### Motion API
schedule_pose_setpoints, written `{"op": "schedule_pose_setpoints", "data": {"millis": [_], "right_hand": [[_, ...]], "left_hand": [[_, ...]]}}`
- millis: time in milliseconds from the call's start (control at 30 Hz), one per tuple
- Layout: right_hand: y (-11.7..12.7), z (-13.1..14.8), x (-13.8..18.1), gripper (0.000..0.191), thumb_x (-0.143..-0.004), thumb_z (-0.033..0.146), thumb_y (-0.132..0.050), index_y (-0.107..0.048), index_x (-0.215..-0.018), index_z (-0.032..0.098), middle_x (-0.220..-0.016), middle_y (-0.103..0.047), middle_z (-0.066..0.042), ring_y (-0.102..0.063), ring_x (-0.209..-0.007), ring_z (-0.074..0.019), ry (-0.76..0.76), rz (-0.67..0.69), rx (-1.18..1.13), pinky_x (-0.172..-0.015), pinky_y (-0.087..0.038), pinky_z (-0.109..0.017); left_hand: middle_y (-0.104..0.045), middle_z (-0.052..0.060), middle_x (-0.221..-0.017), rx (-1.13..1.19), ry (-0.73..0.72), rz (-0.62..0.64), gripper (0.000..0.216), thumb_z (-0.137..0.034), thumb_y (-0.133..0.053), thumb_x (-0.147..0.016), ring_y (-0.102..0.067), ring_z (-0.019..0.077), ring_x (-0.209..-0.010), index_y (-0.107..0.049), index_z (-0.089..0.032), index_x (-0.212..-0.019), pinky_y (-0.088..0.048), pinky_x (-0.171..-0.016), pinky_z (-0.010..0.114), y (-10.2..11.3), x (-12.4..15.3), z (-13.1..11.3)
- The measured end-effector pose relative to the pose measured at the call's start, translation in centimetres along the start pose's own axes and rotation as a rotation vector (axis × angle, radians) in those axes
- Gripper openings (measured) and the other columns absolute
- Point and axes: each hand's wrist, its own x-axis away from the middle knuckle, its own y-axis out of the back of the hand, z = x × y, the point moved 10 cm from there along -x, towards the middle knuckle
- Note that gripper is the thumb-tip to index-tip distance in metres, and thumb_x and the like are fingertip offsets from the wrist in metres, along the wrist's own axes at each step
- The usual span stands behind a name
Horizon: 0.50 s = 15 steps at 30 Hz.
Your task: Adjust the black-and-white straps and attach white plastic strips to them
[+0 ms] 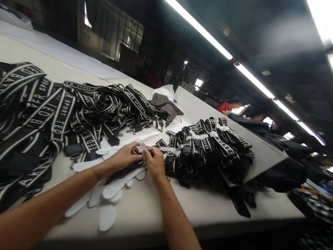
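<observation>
My left hand [126,155] and my right hand [155,161] meet over the table, fingers pinched on a small white strip [142,148]. Under them lies a folded black strap [123,172] with pale lettering, partly hidden by my hands. The white strip seems to pass around this strap, though my fingers cover most of it. Loose white strips with rounded ends [107,217] are spread beneath and around the strap. Close to my right hand, folded strap bundles [206,144] stand in a row with white bands around them.
A big tangled heap of lettered black straps [56,111] with buckles and clips covers the left side. Behind it are dark folded cloth [166,104] and a clear plastic bag [165,91]. Other people, one in a red top [223,107], are at the far right beyond dark fabric [273,139].
</observation>
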Motion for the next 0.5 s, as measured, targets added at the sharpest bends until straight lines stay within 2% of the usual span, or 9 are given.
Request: {"op": "schedule_pose_setpoints", "data": {"millis": [133,300,400,500], "right_hand": [[-0.3,-1.1,-0.1,0.015,-0.082,0.035,-0.069,-0.070,-0.081,0.019,-0.103,-0.072,-0.007,-0.063,-0.099,-0.0209,-0.041,0.016,-0.053,-0.089,-0.050,-0.032],[-0.6,-1.9,-0.2,0.022,-0.077,0.040,-0.072,-0.068,-0.077,0.018,-0.094,-0.070,-0.006,-0.062,-0.090,-0.0200,-0.067,0.046,-0.110,-0.083,-0.050,-0.030],[-0.6,-1.7,-0.1,0.026,-0.077,0.045,-0.072,-0.070,-0.077,0.018,-0.086,-0.067,-0.004,-0.059,-0.085,-0.0195,-0.066,0.044,-0.120,-0.081,-0.048,-0.030],[-0.5,-1.5,-0.1,0.029,-0.076,0.047,-0.074,-0.070,-0.074,0.018,-0.078,-0.064,-0.002,-0.058,-0.083,-0.0189,-0.059,0.033,-0.097,-0.081,-0.046,-0.030]], "left_hand": [[-0.070,0.006,-0.089,0.046,0.027,-0.011,0.048,-0.043,-0.069,-0.062,-0.065,0.0237,-0.086,-0.064,-0.016,-0.101,-0.049,-0.076,0.029,0.0,0.2,0.4],[-0.071,0.005,-0.090,-0.205,-0.065,-0.096,0.038,-0.053,-0.052,-0.084,-0.063,0.0247,-0.090,-0.069,-0.019,-0.086,-0.046,-0.085,0.031,0.9,0.4,-0.8],[-0.072,0.005,-0.093,-0.266,-0.138,-0.154,0.036,-0.051,-0.054,-0.081,-0.063,0.0259,-0.093,-0.072,-0.020,-0.082,-0.045,-0.089,0.033,1.5,0.5,-1.8],[-0.072,0.006,-0.084,-0.239,-0.103,-0.139,0.039,-0.054,-0.058,-0.076,-0.063,0.0253,-0.084,-0.073,-0.019,-0.078,-0.045,-0.082,0.033,1.5,0.4,-1.5]]}}
